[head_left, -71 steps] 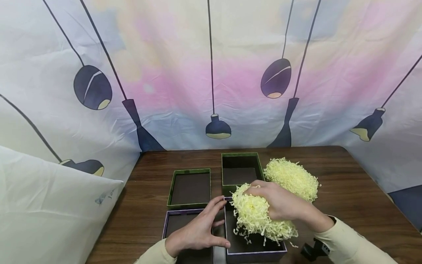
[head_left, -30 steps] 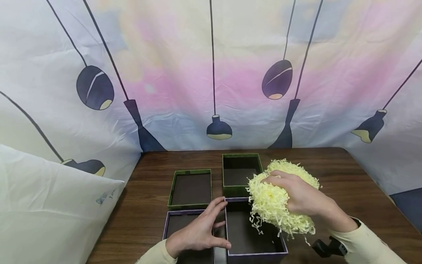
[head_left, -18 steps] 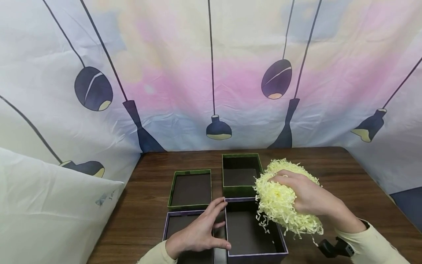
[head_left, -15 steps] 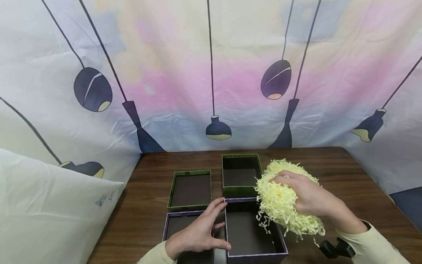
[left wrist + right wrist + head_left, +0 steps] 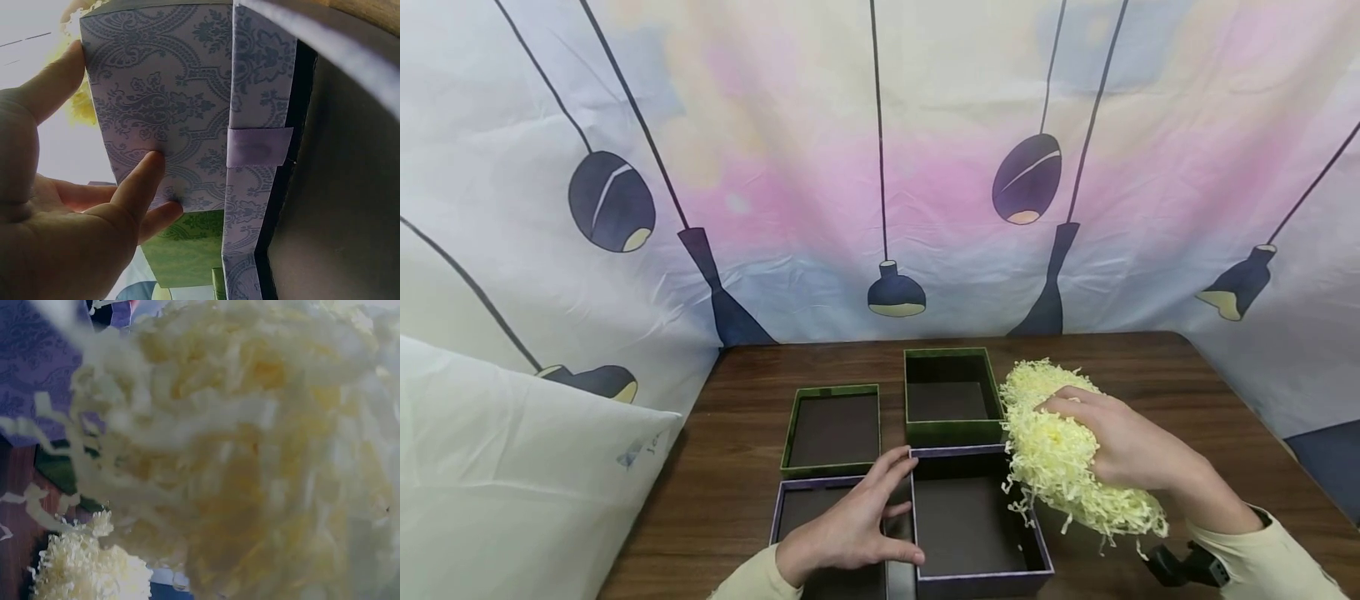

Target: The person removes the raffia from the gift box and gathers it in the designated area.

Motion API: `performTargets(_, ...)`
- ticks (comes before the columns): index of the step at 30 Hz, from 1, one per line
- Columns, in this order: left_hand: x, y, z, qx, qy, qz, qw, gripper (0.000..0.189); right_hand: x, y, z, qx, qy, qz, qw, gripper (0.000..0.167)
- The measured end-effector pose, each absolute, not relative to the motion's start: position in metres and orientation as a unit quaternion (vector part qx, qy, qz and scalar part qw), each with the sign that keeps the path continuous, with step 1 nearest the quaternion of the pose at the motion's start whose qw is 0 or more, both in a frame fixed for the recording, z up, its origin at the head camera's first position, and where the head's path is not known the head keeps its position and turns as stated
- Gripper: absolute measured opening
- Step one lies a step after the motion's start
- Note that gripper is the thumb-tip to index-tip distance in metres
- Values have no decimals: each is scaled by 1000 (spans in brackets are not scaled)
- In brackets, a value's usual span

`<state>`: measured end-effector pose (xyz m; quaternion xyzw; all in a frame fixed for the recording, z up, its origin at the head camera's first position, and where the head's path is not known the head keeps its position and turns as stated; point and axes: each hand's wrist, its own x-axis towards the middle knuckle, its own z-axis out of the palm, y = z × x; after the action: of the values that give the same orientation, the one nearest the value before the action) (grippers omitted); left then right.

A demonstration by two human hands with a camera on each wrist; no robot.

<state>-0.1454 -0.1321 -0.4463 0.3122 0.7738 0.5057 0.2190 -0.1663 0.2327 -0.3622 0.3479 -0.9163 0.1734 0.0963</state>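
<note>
My right hand [image 5: 1123, 442] grips a loose clump of pale yellow shredded paper [image 5: 1060, 471], held up over the right wall of the deep purple-edged box [image 5: 958, 521]. Strands dangle from the clump, which fills most of the right wrist view. My left hand [image 5: 853, 521] touches that box's left side with its fingers spread. The left wrist view shows its fingertips against the patterned lilac wall [image 5: 162, 112]. Under my left forearm lies a shallow purple-edged tray [image 5: 808, 504], partly hidden. A second heap of shredded paper [image 5: 1033, 379] lies behind the held clump.
Behind the purple pair stand a deep green-edged box [image 5: 947, 400] and a shallow green-edged tray [image 5: 838, 433]. A tiny pale scrap [image 5: 1020, 547] lies inside the purple box. Printed cloth [image 5: 820, 208] hangs behind the wooden table [image 5: 1157, 400]. White fabric [image 5: 527, 467] covers the left side.
My right hand has carried the shredded paper from over the middle of the purple box to the right, past its right wall. My left hand stays at the box's left side.
</note>
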Motion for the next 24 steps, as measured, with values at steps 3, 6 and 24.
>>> performTargets(3, -146, -133, -446, 312, 775, 504, 219, 103, -166, 238, -365, 346, -918, 168, 94, 89)
performTargets(6, -145, -133, -446, 312, 776, 503, 217, 104, -166, 242, -368, 346, -918, 168, 91, 89)
performTargets(24, -146, -132, -444, 316, 778, 498, 217, 105, -158, 269, -383, 312, -935, 153, 74, 86)
